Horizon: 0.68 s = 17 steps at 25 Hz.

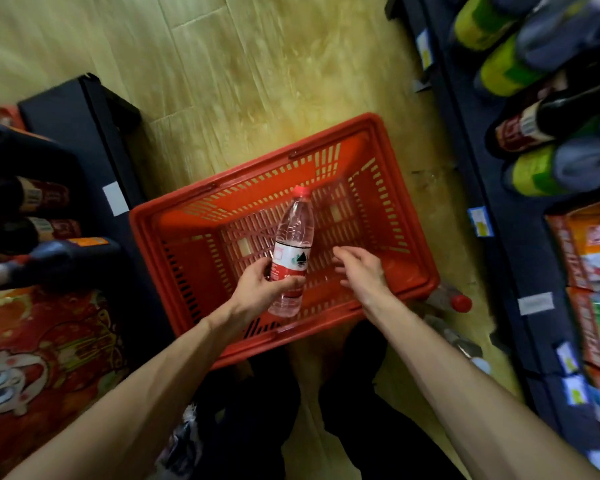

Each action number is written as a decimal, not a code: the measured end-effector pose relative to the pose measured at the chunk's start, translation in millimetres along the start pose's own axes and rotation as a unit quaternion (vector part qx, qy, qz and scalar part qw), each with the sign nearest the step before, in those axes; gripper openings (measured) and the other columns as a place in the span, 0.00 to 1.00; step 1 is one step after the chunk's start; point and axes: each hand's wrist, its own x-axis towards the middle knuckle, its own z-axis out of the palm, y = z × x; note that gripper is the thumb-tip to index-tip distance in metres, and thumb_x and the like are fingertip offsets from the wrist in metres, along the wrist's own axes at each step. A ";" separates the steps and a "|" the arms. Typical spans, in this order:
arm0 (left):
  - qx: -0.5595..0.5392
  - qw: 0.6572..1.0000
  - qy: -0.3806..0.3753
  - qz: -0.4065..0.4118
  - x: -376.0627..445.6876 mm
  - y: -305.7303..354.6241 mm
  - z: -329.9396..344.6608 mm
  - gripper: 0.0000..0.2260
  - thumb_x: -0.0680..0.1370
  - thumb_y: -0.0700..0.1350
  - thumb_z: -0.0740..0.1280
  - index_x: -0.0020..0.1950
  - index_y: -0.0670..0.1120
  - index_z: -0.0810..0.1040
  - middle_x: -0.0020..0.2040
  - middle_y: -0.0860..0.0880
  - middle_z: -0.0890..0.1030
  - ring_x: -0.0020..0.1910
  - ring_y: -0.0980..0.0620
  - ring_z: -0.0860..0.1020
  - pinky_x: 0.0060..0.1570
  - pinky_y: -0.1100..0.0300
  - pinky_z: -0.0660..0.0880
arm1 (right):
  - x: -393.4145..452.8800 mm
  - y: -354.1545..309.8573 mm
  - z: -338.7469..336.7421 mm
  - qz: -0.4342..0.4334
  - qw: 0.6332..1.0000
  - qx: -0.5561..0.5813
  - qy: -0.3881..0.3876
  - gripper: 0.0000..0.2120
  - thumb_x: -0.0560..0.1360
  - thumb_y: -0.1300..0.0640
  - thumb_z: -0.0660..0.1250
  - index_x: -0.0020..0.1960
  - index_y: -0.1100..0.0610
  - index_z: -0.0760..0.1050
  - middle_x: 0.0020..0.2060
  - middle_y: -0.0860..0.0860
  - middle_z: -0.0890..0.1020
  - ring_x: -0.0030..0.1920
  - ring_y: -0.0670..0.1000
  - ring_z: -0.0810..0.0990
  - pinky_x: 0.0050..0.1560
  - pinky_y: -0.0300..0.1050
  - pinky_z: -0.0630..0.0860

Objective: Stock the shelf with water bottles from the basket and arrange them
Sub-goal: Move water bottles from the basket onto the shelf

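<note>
Bottle sits in my left hand, my grip wrapped round its lower half just under the red label, cap pointing away from me, and it hangs above the basket rather than resting in it. My right hand is empty, fingers loose and spread, hovering over the basket's near right corner. I see no other bottle inside the basket; a second bottle lies on the floor just beside the basket's near right corner, partly hidden by my arm. The shelf runs along the right, well apart from the basket.

My guess is this one goes to the shelf next. The risks: I hold it low, so the top could swing and knock neighbouring stock; smooth plastic may slip; and I might tread on the floor bottle when I turn.
</note>
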 end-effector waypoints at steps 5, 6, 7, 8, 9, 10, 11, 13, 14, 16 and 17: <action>-0.011 1.000 -0.005 0.026 -62.3 54.0 -8.4 0.24 0.67 0.45 0.84 0.59 0.45 0.81 0.51 0.48 0.87 0.49 0.52 0.87 0.49 0.60 0.83 | -66.6 -64.1 -29.1 -0.047 0.997 0.037 -0.052 0.23 0.74 0.44 0.75 0.64 0.56 0.81 0.51 0.46 0.84 0.45 0.37 0.80 0.46 0.32 0.77; -0.019 0.999 -0.005 0.033 -76.1 68.0 -8.9 0.25 0.66 0.45 0.84 0.59 0.45 0.81 0.52 0.48 0.87 0.50 0.52 0.87 0.50 0.59 0.83 | -82.7 -80.7 -35.5 -0.061 0.995 0.038 -0.064 0.23 0.74 0.45 0.76 0.64 0.55 0.80 0.51 0.46 0.84 0.45 0.35 0.79 0.41 0.28 0.75; -0.025 0.999 -0.005 0.042 -89.4 83.0 -8.8 0.25 0.65 0.44 0.85 0.59 0.44 0.81 0.52 0.47 0.87 0.50 0.51 0.87 0.50 0.57 0.83 | -100.0 -99.1 -41.5 -0.078 0.994 0.033 -0.072 0.23 0.73 0.45 0.76 0.64 0.54 0.80 0.52 0.46 0.84 0.46 0.36 0.80 0.40 0.26 0.74; -0.030 0.998 -0.010 0.053 -101.9 99.1 -8.5 0.26 0.65 0.44 0.85 0.59 0.43 0.81 0.52 0.46 0.87 0.50 0.49 0.87 0.51 0.56 0.83 | -115.1 -116.5 -46.8 -0.094 0.992 0.028 -0.083 0.24 0.72 0.45 0.77 0.64 0.54 0.80 0.53 0.47 0.85 0.48 0.38 0.82 0.41 0.26 0.74; -0.034 0.997 -0.016 0.067 -115.4 117.1 -8.5 0.26 0.64 0.43 0.85 0.59 0.43 0.81 0.51 0.46 0.88 0.50 0.48 0.87 0.51 0.55 0.83 | -131.9 -134.6 -51.9 -0.107 0.989 0.026 -0.095 0.22 0.71 0.46 0.78 0.62 0.54 0.81 0.53 0.48 0.86 0.50 0.43 0.84 0.43 0.28 0.76; -0.032 0.996 -0.020 0.082 -128.6 136.4 -8.6 0.25 0.64 0.42 0.85 0.58 0.43 0.81 0.51 0.46 0.88 0.50 0.48 0.87 0.51 0.56 0.83 | -147.7 -152.3 -56.2 -0.120 0.987 0.028 -0.102 0.20 0.71 0.49 0.79 0.60 0.54 0.82 0.51 0.49 0.87 0.51 0.46 0.85 0.45 0.31 0.78; -0.029 0.994 -0.025 0.103 -142.8 158.3 -8.5 0.25 0.64 0.42 0.85 0.58 0.44 0.81 0.51 0.46 0.88 0.50 0.49 0.87 0.50 0.57 0.83 | -165.9 -171.9 -60.4 -0.135 0.985 0.033 -0.102 0.17 0.70 0.51 0.80 0.57 0.54 0.83 0.49 0.50 0.88 0.50 0.48 0.86 0.47 0.34 0.80; -0.025 0.989 -0.042 0.136 -165.1 199.3 -8.1 0.24 0.65 0.41 0.85 0.58 0.44 0.82 0.50 0.48 0.88 0.49 0.50 0.87 0.50 0.58 0.82 | -195.5 -202.5 -69.2 -0.167 0.980 0.059 -0.089 0.17 0.67 0.52 0.82 0.53 0.55 0.84 0.46 0.52 0.89 0.48 0.52 0.87 0.52 0.44 0.83; -0.020 0.986 -0.048 0.157 -179.6 223.5 -7.9 0.23 0.65 0.41 0.84 0.58 0.44 0.82 0.50 0.49 0.88 0.48 0.51 0.87 0.48 0.60 0.81 | -213.0 -220.6 -78.8 -0.184 0.978 0.066 -0.072 0.19 0.65 0.50 0.83 0.53 0.55 0.84 0.45 0.53 0.89 0.48 0.54 0.87 0.55 0.51 0.84; 0.000 0.978 -0.051 0.203 -210.2 272.1 -7.4 0.23 0.66 0.41 0.84 0.58 0.45 0.82 0.49 0.50 0.88 0.47 0.54 0.86 0.46 0.64 0.80 | -251.3 -259.8 -102.9 -0.216 0.972 0.084 -0.041 0.18 0.65 0.51 0.83 0.52 0.56 0.85 0.44 0.55 0.89 0.47 0.55 0.88 0.55 0.57 0.84; 0.006 0.973 -0.060 0.222 -226.9 297.0 -6.1 0.23 0.67 0.41 0.83 0.60 0.45 0.82 0.50 0.49 0.88 0.49 0.53 0.86 0.46 0.64 0.80 | -272.5 -279.5 -116.9 -0.239 0.966 0.091 -0.031 0.16 0.67 0.54 0.82 0.51 0.57 0.85 0.44 0.55 0.89 0.46 0.55 0.88 0.53 0.56 0.84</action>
